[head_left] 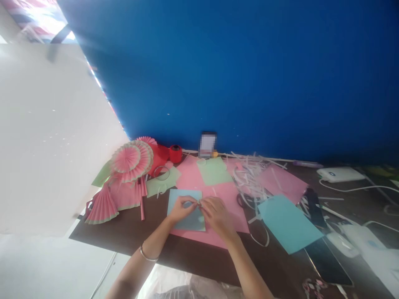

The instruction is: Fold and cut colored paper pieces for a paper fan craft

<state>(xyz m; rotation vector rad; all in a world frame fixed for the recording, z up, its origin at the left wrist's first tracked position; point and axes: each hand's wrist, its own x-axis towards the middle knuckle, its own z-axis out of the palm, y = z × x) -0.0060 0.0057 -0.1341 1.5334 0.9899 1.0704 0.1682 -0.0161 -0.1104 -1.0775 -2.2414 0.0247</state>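
My left hand (181, 209) and my right hand (219, 215) meet fingertip to fingertip, both closed in a pinch. Whatever sits between them is too small to make out. Beneath my hands lies a light blue paper sheet (187, 224), partly covered by my fingers. It rests on large pink paper (227, 199) spread over the dark table (137, 236). Just beyond the blue sheet is a pale green paper (215, 171).
Pleated pink fans (127, 160) are heaped at the left, near a red tape roll (175, 154). Shredded white paper strips (249, 172) lie at the back right. Another blue sheet (289, 224) partly covers a phone (330, 261). A blue wall (249, 74) rises behind.
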